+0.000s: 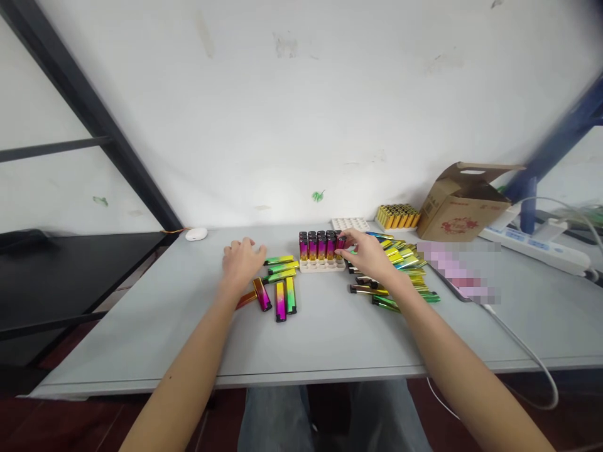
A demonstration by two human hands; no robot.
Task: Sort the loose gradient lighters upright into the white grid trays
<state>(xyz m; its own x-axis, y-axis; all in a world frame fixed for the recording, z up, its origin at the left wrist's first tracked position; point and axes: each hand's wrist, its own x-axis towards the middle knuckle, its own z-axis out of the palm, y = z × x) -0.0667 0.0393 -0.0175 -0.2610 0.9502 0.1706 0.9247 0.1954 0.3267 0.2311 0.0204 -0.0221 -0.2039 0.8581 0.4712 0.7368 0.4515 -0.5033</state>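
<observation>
Scuffed white wall (235, 125) is fronted by a grey desk (325, 345), where, at centre, a pale perforated tray (323, 269) is seen partly filled: its back rows are occupied by upright purple-and-gold lighters (313, 248), its front holes left bare. One end lighter (340, 243), at 3 o'clock on the tray, is pinched by the right hand (367, 252). At 9 o'clock, the left hand (242, 260) is held loosely open, nothing visible in it. Loose metallic lighters (281, 302) are scattered at 8 o'clock, more piled at 3; a packed golden set (399, 217) is stood at 2.
</observation>
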